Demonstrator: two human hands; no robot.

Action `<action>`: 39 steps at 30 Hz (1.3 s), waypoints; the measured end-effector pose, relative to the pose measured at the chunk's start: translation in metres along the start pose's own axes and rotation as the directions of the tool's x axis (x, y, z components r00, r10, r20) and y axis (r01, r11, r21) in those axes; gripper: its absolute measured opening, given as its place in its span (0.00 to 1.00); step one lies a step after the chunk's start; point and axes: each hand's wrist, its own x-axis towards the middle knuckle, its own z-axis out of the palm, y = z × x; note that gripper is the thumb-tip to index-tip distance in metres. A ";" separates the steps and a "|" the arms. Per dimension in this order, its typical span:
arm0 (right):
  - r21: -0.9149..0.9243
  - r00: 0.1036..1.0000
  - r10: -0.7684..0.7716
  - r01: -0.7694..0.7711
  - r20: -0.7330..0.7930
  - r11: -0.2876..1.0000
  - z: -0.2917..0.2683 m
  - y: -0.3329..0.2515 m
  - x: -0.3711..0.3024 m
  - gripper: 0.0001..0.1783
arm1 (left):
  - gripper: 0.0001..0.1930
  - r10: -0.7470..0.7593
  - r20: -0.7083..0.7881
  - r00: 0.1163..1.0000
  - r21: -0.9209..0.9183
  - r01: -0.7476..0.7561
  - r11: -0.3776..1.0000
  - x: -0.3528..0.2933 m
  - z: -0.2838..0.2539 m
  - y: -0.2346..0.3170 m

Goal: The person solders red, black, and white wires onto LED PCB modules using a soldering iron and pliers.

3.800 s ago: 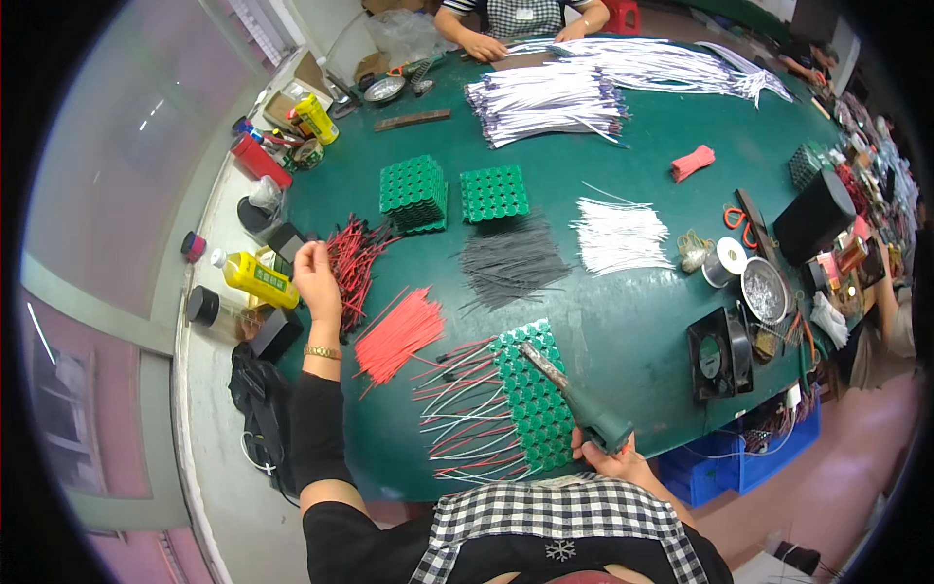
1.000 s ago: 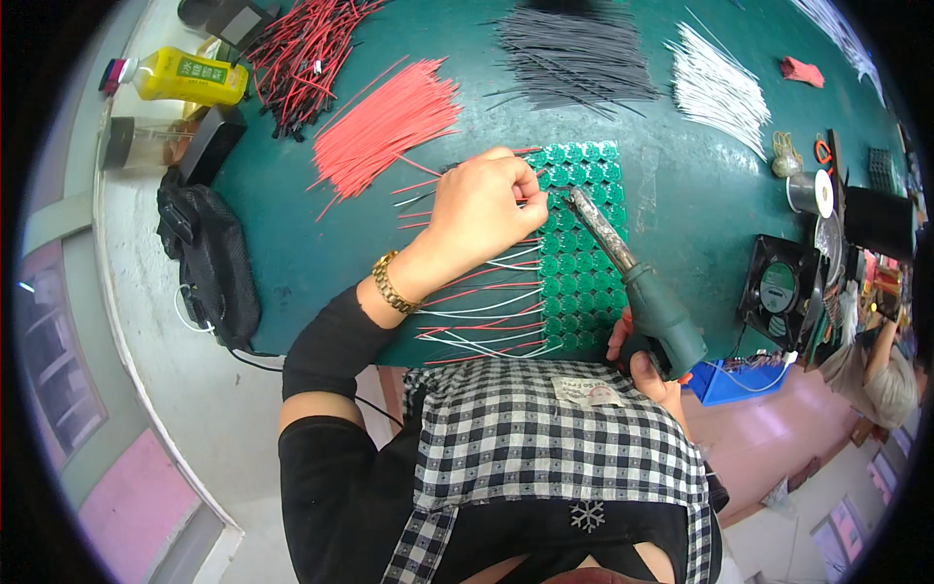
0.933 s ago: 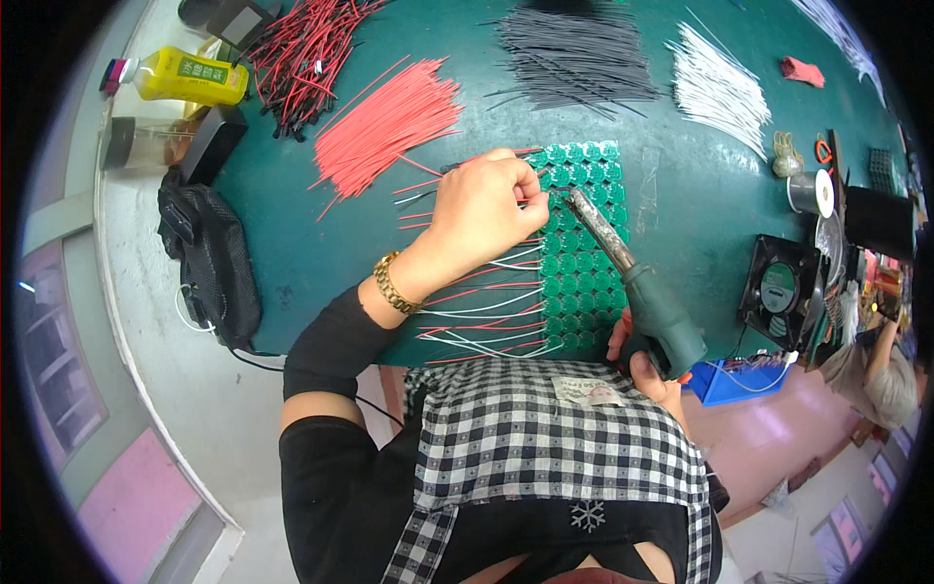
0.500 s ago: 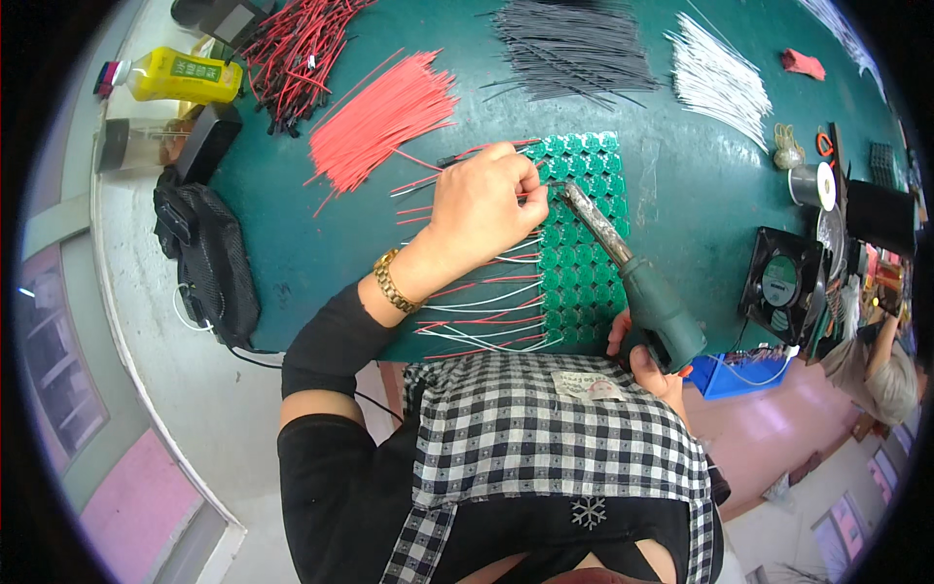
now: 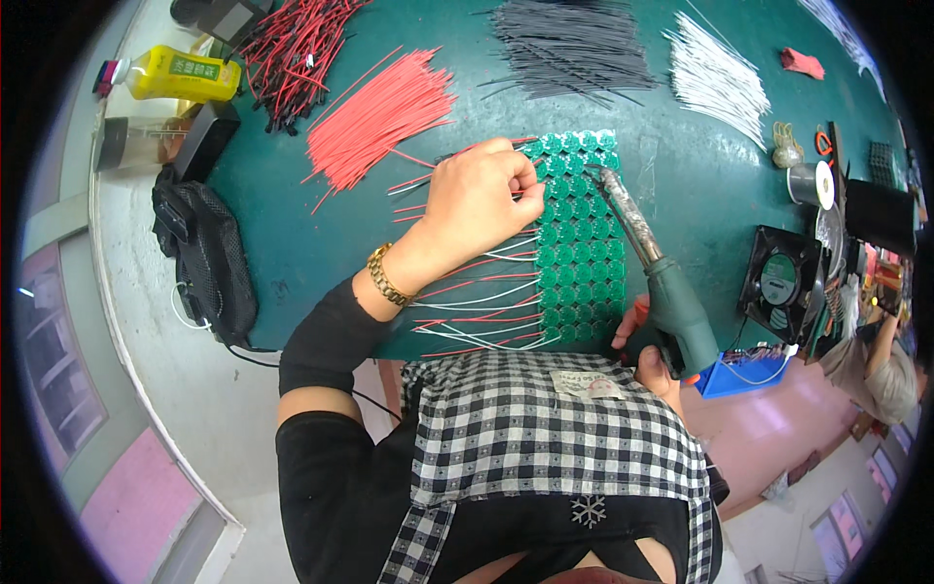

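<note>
Hands apart. Left hand (image 5: 486, 195): knuckles up, thumb and index pinched at the left edge of the green circuit panel (image 5: 581, 253); can't tell if a wire is between them. Left forearm angles up and inward, black sleeve (image 5: 326, 336), gold-coloured band (image 5: 385, 276) at wrist. Right hand (image 5: 650, 352): low by the tabletop (image 5: 321, 253) edge, wrapped on the green soldering iron (image 5: 681, 311), tip pointing up-left over the panel; contact unclear. Panel lies flat between hands; red and white leads (image 5: 477, 304) run out under the left hand and below it.

Beyond left hand: red wires (image 5: 384, 117), red-black wire pile (image 5: 297, 58). Ahead of both: dark grey wires (image 5: 574, 49). Ahead-right: white wires (image 5: 718, 78). Right of right hand: black fan (image 5: 778, 277), blue bin (image 5: 744, 375) below tabletop level, pinkish floor (image 5: 759, 428). Far left: pale ledge (image 5: 126, 243), yellow bottle (image 5: 185, 75).
</note>
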 end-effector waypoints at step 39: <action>0.158 0.992 -0.089 0.102 -0.087 0.982 -0.006 0.017 0.000 0.34 | 0.19 0.037 -0.705 0.708 -0.313 -0.357 0.880 0.139 -0.158 -0.122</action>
